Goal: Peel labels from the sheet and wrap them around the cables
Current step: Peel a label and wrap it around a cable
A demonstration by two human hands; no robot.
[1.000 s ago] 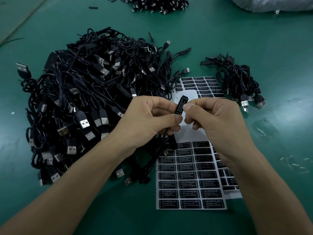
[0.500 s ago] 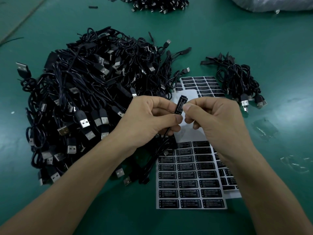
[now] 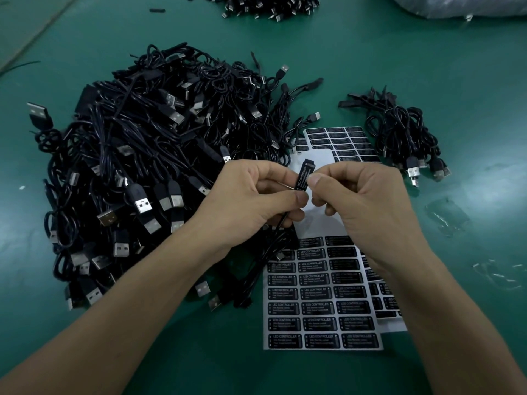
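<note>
Pinching over the stripped, blank part of the label sheet (image 3: 322, 295), the left hand (image 3: 251, 201) and the right hand (image 3: 368, 206) meet with their thumbs almost touching. A black label (image 3: 303, 175) printed with white text stands tilted between them, its upper end free above the fingertips. The left hand's fingers (image 3: 299, 198) are curled, thumb and forefinger gripping a thin black cable (image 3: 282, 220) at the label's lower end. The cable runs down from that grip towards the sheet's left edge. The right hand's fingers (image 3: 316, 179) are also curled, thumb and forefinger pinching the label's right edge.

The sheet lies flat on the green tabletop (image 3: 427, 67), with rows of black labels filling its near part. A second sheet (image 3: 348, 143) shows just beyond it, and another pokes out from under its right side. Left of the sheet spreads a large pile of cables (image 3: 142, 166) with USB plugs. Beyond it to the right sits a smaller bundle (image 3: 405, 138). Further from the sheet, at the far edge of the view, lie more cables (image 3: 271, 7) and a pale plastic bag (image 3: 470, 5). Scraps of clear film (image 3: 445, 218) lie right of the sheet.
</note>
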